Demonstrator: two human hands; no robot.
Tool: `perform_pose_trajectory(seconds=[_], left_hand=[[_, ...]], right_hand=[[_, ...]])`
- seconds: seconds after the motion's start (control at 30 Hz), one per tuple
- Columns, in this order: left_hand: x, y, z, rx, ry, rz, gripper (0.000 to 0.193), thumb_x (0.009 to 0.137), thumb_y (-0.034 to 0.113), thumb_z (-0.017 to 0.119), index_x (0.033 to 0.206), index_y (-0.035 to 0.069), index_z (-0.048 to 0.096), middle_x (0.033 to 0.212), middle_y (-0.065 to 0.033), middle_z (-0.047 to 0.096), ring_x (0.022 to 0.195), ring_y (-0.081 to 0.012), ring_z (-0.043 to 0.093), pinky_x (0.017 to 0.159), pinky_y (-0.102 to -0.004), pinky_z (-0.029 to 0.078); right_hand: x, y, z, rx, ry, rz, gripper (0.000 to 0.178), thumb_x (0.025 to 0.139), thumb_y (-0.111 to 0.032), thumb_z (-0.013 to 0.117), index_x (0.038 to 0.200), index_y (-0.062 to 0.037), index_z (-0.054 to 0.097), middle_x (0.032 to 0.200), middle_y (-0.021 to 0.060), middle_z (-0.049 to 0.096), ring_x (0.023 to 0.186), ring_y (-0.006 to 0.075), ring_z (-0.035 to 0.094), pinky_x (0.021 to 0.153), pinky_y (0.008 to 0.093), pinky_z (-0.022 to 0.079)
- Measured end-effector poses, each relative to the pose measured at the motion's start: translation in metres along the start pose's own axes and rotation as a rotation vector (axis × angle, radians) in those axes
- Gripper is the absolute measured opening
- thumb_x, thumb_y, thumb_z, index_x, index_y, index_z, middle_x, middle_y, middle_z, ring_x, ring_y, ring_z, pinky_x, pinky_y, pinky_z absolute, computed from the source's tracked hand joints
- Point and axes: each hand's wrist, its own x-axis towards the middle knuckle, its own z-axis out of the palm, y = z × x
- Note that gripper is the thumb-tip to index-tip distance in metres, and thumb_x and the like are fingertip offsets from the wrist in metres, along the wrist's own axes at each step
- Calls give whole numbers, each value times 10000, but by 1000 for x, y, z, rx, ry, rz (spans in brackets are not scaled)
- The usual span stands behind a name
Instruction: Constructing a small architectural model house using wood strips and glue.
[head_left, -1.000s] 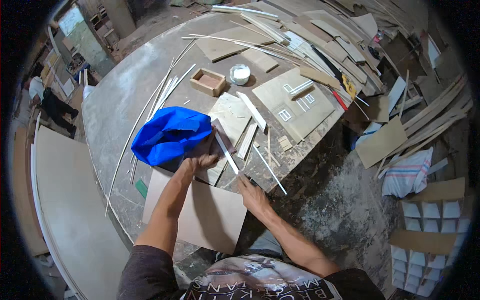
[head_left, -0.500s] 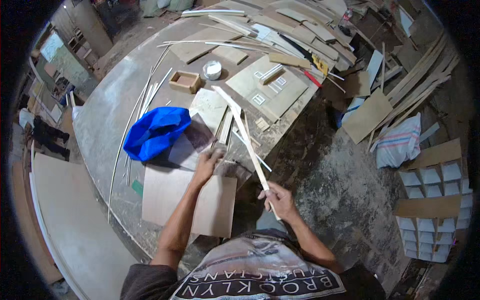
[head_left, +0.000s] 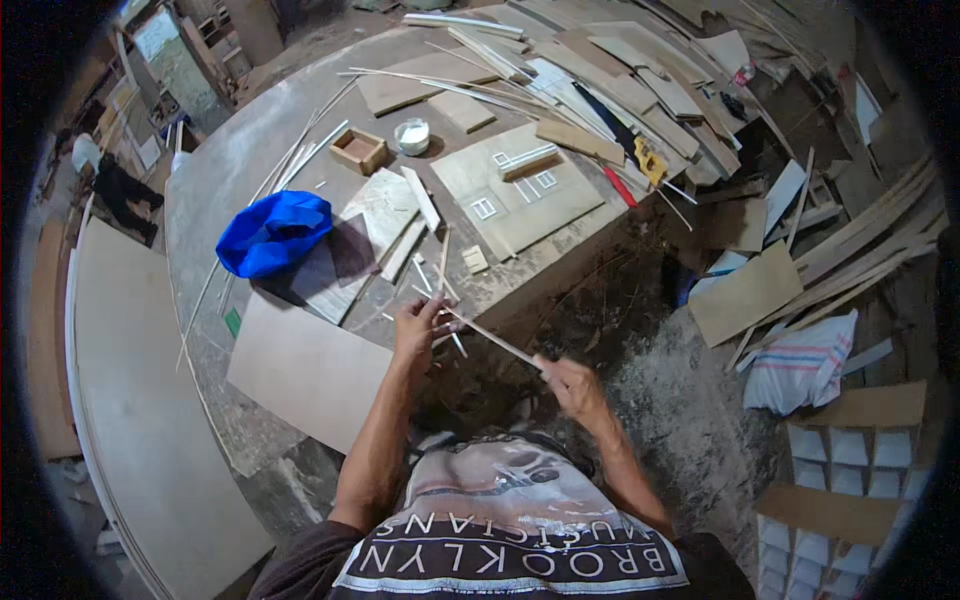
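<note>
A thin pale wooden strip [head_left: 497,339] slants between my two hands, in front of the table's near edge. My right hand [head_left: 575,388] is closed round its nearer end. At the other end, the bent fingers of my left hand [head_left: 418,322] pinch the strip. Several short narrow offcuts lie close to the left fingertips, one a white stick [head_left: 458,343]. Beyond them a broader pale wood piece [head_left: 421,199] rests on the table. A plywood panel [head_left: 310,365] lies to the left of my left forearm.
A blue cloth bundle [head_left: 275,235], a wooden box [head_left: 359,150], a white-filled tub [head_left: 411,137] and a board with small window frames [head_left: 528,200] are on the table [head_left: 230,150]. A handsaw [head_left: 605,117] lies farther right, among stacked boards. A white sack [head_left: 802,365] stands at right.
My left hand has risen slightly from the table and met the strip. My right hand is lower in its tilt, the strip pointing left. The view has shifted, showing the panel farther left.
</note>
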Motion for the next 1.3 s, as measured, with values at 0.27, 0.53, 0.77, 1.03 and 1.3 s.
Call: perform_pose_trajectory(seconds=[0.27, 0.53, 0.77, 1.03, 1.3], left_hand=[[-1, -35, 72, -439, 26, 20, 296, 1062, 256, 345, 1103, -3, 482, 1131, -270, 632, 993, -344, 682, 803, -440, 613], [47, -47, 72, -365, 272, 100, 246, 968, 116, 589, 1097, -81, 520, 947, -150, 613, 848, -257, 676, 796, -391, 625], [81, -52, 91, -92, 270, 210, 252, 941, 131, 640, 1074, -82, 623, 904, -136, 658, 773, -205, 678, 739, -316, 609], [155, -54, 107, 438, 540, 374, 293, 943, 206, 628, 968, -80, 682, 760, -139, 697, 716, -193, 687, 660, -347, 525], [181, -59, 164, 753, 830, 473, 353, 899, 252, 662, 1046, -69, 663, 893, -240, 698, 849, -341, 680, 786, -442, 511]], right_hand=[[52, 69, -131, 54, -148, 106, 297, 856, -213, 732, 1116, -70, 728, 955, 131, 722, 803, 267, 688, 711, 356, 528], [108, 154, -154, -48, -113, 135, 241, 855, -188, 737, 1053, -52, 744, 944, 116, 722, 832, 241, 685, 740, 377, 532], [172, 203, -150, 280, 126, 465, 265, 800, -98, 777, 1044, -19, 711, 1104, 115, 596, 912, 246, 642, 826, 371, 521], [310, 277, -155, -45, -57, 102, 214, 864, -143, 700, 1020, 4, 695, 886, 120, 655, 837, 210, 616, 774, 336, 484], [383, 319, -166, -114, -168, 21, 178, 867, -161, 682, 945, -1, 691, 928, 152, 683, 906, 277, 660, 830, 361, 501]])
